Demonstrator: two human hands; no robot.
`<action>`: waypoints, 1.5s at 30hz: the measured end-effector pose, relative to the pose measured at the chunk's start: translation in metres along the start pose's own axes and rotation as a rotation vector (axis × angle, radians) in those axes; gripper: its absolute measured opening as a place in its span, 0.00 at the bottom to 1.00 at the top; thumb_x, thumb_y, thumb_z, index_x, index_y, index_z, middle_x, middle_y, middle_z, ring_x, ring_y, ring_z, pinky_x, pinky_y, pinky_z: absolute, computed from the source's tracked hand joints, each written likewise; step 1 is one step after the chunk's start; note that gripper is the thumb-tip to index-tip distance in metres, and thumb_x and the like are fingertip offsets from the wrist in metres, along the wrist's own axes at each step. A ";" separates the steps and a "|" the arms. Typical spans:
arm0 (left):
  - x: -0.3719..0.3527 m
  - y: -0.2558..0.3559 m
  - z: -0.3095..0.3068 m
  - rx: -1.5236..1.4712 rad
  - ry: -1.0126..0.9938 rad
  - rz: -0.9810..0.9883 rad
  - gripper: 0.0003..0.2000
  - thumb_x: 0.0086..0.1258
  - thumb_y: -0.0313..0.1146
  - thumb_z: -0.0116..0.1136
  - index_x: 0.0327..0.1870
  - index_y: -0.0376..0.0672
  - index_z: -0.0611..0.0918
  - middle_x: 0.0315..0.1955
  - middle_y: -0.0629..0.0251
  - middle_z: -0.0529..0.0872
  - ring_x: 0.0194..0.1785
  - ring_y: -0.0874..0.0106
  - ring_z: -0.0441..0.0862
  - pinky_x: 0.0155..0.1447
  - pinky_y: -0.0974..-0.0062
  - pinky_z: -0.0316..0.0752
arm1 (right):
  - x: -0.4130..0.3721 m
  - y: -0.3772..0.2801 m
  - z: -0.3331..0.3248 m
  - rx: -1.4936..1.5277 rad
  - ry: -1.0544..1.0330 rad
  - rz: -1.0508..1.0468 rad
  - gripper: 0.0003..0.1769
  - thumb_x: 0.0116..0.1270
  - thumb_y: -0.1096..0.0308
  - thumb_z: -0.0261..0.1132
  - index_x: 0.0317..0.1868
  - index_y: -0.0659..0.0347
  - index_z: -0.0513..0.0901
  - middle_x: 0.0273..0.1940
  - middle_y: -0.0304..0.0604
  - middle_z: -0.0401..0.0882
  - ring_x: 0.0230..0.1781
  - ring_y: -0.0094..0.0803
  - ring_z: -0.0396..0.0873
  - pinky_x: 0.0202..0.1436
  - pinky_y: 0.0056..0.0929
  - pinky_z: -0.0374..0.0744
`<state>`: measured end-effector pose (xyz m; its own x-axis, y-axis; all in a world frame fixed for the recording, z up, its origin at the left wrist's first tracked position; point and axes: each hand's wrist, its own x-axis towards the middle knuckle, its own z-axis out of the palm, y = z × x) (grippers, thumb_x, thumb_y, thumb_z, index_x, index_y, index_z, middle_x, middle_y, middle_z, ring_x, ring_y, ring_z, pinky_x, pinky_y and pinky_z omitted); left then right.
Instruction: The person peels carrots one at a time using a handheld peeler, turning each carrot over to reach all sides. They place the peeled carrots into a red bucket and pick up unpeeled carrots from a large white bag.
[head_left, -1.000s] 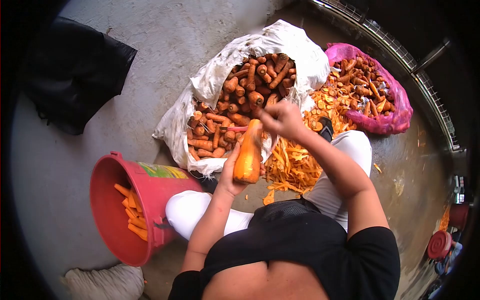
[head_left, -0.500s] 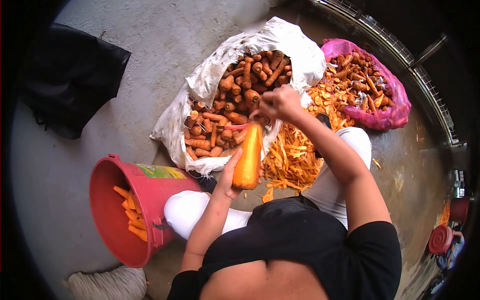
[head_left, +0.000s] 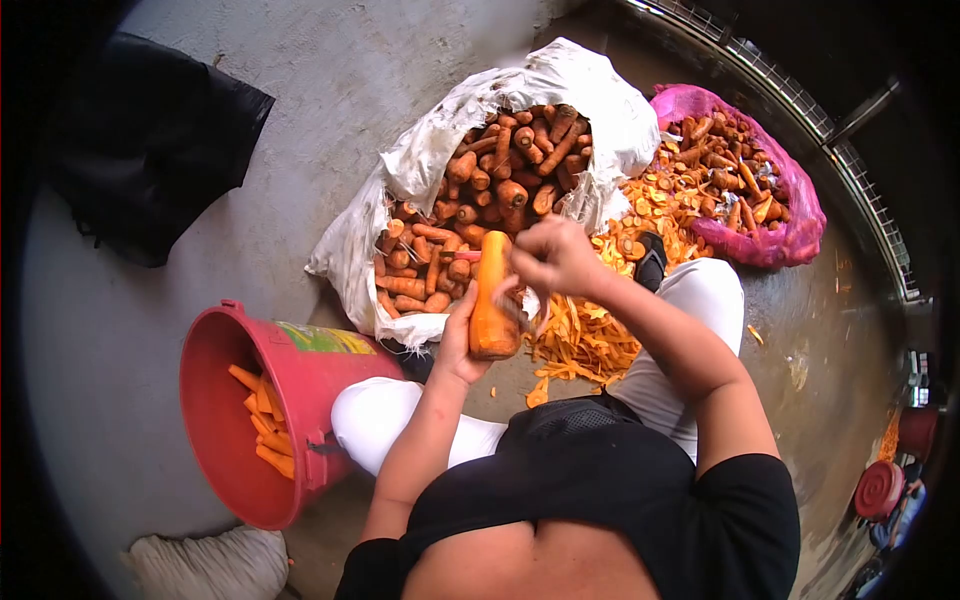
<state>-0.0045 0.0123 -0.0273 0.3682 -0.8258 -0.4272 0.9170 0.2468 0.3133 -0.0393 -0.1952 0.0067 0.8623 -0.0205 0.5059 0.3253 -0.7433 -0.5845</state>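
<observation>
1. Orange, head view: I see a peeled carrot [head_left: 492, 300] held upright at the centre, over the person's lap, in front of the white sack [head_left: 560, 85].
2. The left hand [head_left: 458, 345] grips the lower end of the carrot from the left, its fingers wrapped closed round it.
3. The right hand [head_left: 552, 257] sits just right of the top of the carrot, fingers curled shut. A blurred streak runs from it down the right side of the carrot, and I cannot tell what it holds.
4. The sack lies open on the concrete floor [head_left: 300, 80], filled with unpeeled carrots [head_left: 500, 175].
5. A peel heap [head_left: 585, 335] lies on the floor beside the sack, just right of the carrot and under the right forearm.
6. A pink bag [head_left: 790, 235] at upper right holds more carrots and scraps. It lies just beside the sack.
7. A red bucket [head_left: 310, 370], tipped on its side at lower left, touches the left knee [head_left: 375, 420]. Inside it lie cut sticks [head_left: 260, 420].
8. A black cloth [head_left: 150, 150] lies at upper left, well apart from both hands.
</observation>
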 end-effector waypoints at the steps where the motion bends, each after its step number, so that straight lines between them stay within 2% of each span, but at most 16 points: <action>1: -0.002 -0.001 0.009 0.011 0.060 0.013 0.23 0.76 0.52 0.44 0.60 0.44 0.73 0.45 0.62 0.82 0.43 0.68 0.83 0.45 0.65 0.82 | -0.004 -0.013 -0.001 0.019 -0.090 -0.018 0.11 0.54 0.60 0.65 0.18 0.54 0.80 0.14 0.41 0.72 0.17 0.38 0.73 0.29 0.36 0.72; 3: -0.006 -0.002 0.026 0.040 0.181 0.031 0.22 0.77 0.50 0.44 0.61 0.44 0.73 0.45 0.66 0.82 0.42 0.73 0.83 0.45 0.70 0.81 | -0.009 -0.028 0.005 0.000 -0.071 -0.138 0.09 0.51 0.60 0.66 0.18 0.52 0.80 0.14 0.41 0.72 0.18 0.39 0.74 0.29 0.35 0.71; 7: -0.004 -0.007 0.004 0.088 0.065 -0.009 0.20 0.77 0.50 0.44 0.59 0.47 0.74 0.41 0.68 0.83 0.40 0.73 0.84 0.40 0.72 0.81 | -0.013 -0.029 0.009 -0.019 -0.096 -0.163 0.09 0.51 0.59 0.67 0.18 0.51 0.81 0.14 0.40 0.71 0.18 0.40 0.74 0.28 0.36 0.71; 10: 0.001 -0.006 -0.014 0.050 -0.014 -0.013 0.21 0.77 0.50 0.43 0.59 0.45 0.73 0.46 0.61 0.82 0.46 0.65 0.84 0.47 0.63 0.82 | -0.009 -0.011 0.016 -0.068 0.035 -0.182 0.09 0.52 0.58 0.67 0.19 0.50 0.82 0.14 0.40 0.72 0.18 0.39 0.74 0.27 0.36 0.72; 13: -0.008 -0.005 -0.010 0.154 -0.172 -0.095 0.23 0.77 0.51 0.43 0.62 0.44 0.72 0.45 0.57 0.82 0.43 0.64 0.84 0.43 0.64 0.83 | 0.019 0.045 -0.003 -0.326 0.097 0.042 0.09 0.55 0.56 0.68 0.21 0.47 0.83 0.14 0.36 0.75 0.15 0.34 0.75 0.29 0.35 0.75; 14: -0.010 -0.010 0.000 0.155 -0.003 -0.058 0.25 0.77 0.53 0.41 0.64 0.43 0.69 0.43 0.53 0.81 0.40 0.63 0.85 0.40 0.65 0.83 | 0.027 0.058 -0.014 -0.364 0.070 0.145 0.09 0.57 0.56 0.66 0.22 0.47 0.83 0.15 0.37 0.77 0.16 0.34 0.77 0.30 0.37 0.75; 17: -0.012 -0.008 0.007 0.186 -0.171 -0.058 0.26 0.77 0.53 0.40 0.64 0.42 0.69 0.42 0.51 0.81 0.38 0.62 0.85 0.38 0.66 0.83 | 0.021 0.114 -0.022 -0.678 0.011 0.283 0.12 0.61 0.55 0.61 0.25 0.48 0.85 0.18 0.41 0.80 0.21 0.36 0.81 0.30 0.35 0.77; 20: -0.010 -0.005 0.013 0.140 -0.124 -0.030 0.27 0.77 0.55 0.39 0.63 0.41 0.69 0.41 0.51 0.81 0.37 0.62 0.84 0.37 0.67 0.82 | 0.027 0.085 -0.023 -0.523 0.138 0.462 0.13 0.61 0.55 0.60 0.25 0.50 0.85 0.20 0.44 0.82 0.22 0.37 0.82 0.30 0.34 0.78; 23: -0.004 -0.003 0.018 0.076 -0.058 0.009 0.26 0.76 0.55 0.43 0.61 0.41 0.71 0.41 0.55 0.82 0.37 0.62 0.84 0.39 0.64 0.83 | 0.024 0.027 -0.028 -0.008 0.028 0.520 0.15 0.61 0.55 0.61 0.23 0.53 0.84 0.17 0.43 0.80 0.18 0.36 0.80 0.26 0.36 0.78; 27: 0.003 -0.005 0.005 0.022 -0.024 0.010 0.24 0.75 0.54 0.47 0.61 0.45 0.72 0.44 0.62 0.83 0.41 0.67 0.84 0.46 0.66 0.82 | -0.006 -0.014 -0.011 -0.022 -0.011 -0.114 0.10 0.55 0.59 0.65 0.20 0.51 0.82 0.15 0.38 0.74 0.18 0.35 0.74 0.27 0.35 0.72; 30: -0.002 -0.008 0.014 0.105 0.056 -0.011 0.24 0.76 0.53 0.46 0.63 0.46 0.71 0.47 0.66 0.82 0.48 0.72 0.82 0.50 0.71 0.81 | -0.016 -0.026 0.004 -0.004 -0.054 -0.179 0.08 0.51 0.60 0.67 0.19 0.50 0.81 0.14 0.38 0.71 0.18 0.38 0.74 0.28 0.35 0.71; 38: 0.000 -0.002 0.009 0.104 0.039 -0.014 0.24 0.77 0.54 0.40 0.59 0.43 0.73 0.44 0.58 0.83 0.39 0.65 0.85 0.43 0.64 0.83 | -0.008 -0.009 0.011 0.005 -0.011 -0.205 0.08 0.51 0.60 0.67 0.18 0.50 0.81 0.14 0.40 0.71 0.16 0.40 0.73 0.26 0.37 0.72; 41: -0.006 -0.002 0.002 0.175 -0.105 -0.028 0.26 0.77 0.55 0.39 0.60 0.40 0.72 0.39 0.54 0.81 0.36 0.65 0.84 0.39 0.66 0.83 | 0.019 0.045 0.000 -0.146 0.119 -0.040 0.12 0.61 0.58 0.62 0.20 0.48 0.84 0.14 0.33 0.76 0.15 0.29 0.75 0.27 0.31 0.75; 42: -0.008 -0.005 -0.001 0.171 -0.112 -0.070 0.27 0.77 0.55 0.39 0.60 0.40 0.71 0.39 0.53 0.80 0.36 0.64 0.84 0.39 0.67 0.83 | 0.026 0.061 -0.009 -0.088 0.079 0.172 0.12 0.62 0.56 0.63 0.22 0.44 0.84 0.15 0.30 0.78 0.16 0.25 0.76 0.31 0.31 0.76; 44: -0.013 -0.010 -0.002 0.201 -0.125 -0.118 0.28 0.76 0.57 0.39 0.61 0.40 0.70 0.39 0.52 0.80 0.35 0.63 0.83 0.38 0.66 0.82 | 0.029 0.101 -0.028 -0.541 0.080 0.127 0.15 0.61 0.51 0.62 0.23 0.47 0.85 0.20 0.37 0.82 0.23 0.36 0.82 0.31 0.36 0.78; 45: -0.014 -0.009 -0.002 0.209 -0.157 -0.116 0.28 0.76 0.57 0.39 0.62 0.40 0.70 0.39 0.52 0.80 0.35 0.63 0.83 0.38 0.66 0.82 | 0.030 0.103 -0.039 -0.491 0.025 0.467 0.16 0.61 0.49 0.61 0.25 0.49 0.85 0.22 0.40 0.83 0.27 0.42 0.82 0.33 0.39 0.79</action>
<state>-0.0174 0.0226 -0.0254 0.2194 -0.9149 -0.3389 0.8942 0.0496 0.4449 0.0054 -0.2986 -0.0138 0.8585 -0.4241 0.2882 -0.2980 -0.8701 -0.3927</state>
